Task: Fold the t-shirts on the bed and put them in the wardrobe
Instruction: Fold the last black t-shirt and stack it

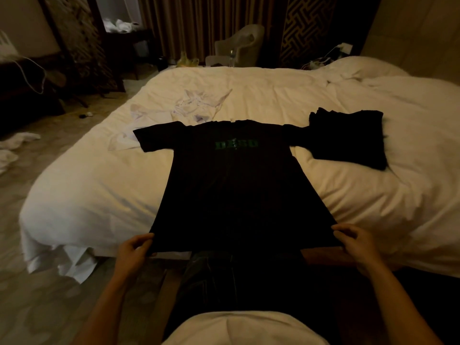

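Observation:
A black t-shirt (231,185) with green lettering on the chest lies spread flat, front up, on the white bed (99,185), its sleeves out to both sides. My left hand (135,247) pinches the hem's left corner and my right hand (356,241) pinches the right corner, both at the bed's near edge. A folded black t-shirt (348,138) lies to the right, touching the spread shirt's right sleeve. A crumpled white t-shirt (189,108) lies beyond the left sleeve.
Pillows and a bunched duvet (388,78) fill the bed's far right. White cloths (12,148) lie on the floor at left. A chair (239,46), curtains and a dark desk (127,38) stand behind the bed.

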`<state>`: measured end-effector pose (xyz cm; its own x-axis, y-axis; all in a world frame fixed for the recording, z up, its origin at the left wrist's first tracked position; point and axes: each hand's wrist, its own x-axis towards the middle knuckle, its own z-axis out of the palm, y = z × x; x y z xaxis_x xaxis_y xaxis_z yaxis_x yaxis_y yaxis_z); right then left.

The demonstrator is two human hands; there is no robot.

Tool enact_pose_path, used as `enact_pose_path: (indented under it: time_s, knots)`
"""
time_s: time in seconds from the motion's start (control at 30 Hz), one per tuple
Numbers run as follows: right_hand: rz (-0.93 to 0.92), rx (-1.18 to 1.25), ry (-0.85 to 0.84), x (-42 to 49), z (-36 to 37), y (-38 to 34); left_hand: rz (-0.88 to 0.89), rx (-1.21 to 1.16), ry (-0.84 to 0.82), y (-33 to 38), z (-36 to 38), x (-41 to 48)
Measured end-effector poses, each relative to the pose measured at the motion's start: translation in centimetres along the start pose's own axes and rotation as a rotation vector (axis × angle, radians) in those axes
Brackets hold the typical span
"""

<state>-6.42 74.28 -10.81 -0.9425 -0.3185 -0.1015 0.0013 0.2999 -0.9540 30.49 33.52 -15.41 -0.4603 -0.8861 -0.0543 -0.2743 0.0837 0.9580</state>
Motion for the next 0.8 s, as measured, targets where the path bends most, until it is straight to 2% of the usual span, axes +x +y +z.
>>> enact_pose_path:
  time_s: [0.13,0.3,0.47,0.8]
  knots:
    - [-0.020,-0.014,0.018,0.1,-0.4,-0.5,0.025,-0.075,0.041,1.1,0.2,-0.4]
    - [0.059,0.004,0.043,-0.1,0.0,1.3,-0.026,-0.071,0.013,-1.3,0.1,-0.8]
    - [0.095,0.006,0.061,-0.2,0.0,1.6,-0.046,-0.078,-0.018,-0.3,0.0,-0.8]
    - [0.085,-0.116,0.047,-0.3,-0.2,2.1,0.032,0.076,-0.031,-0.8,-0.2,-0.2]
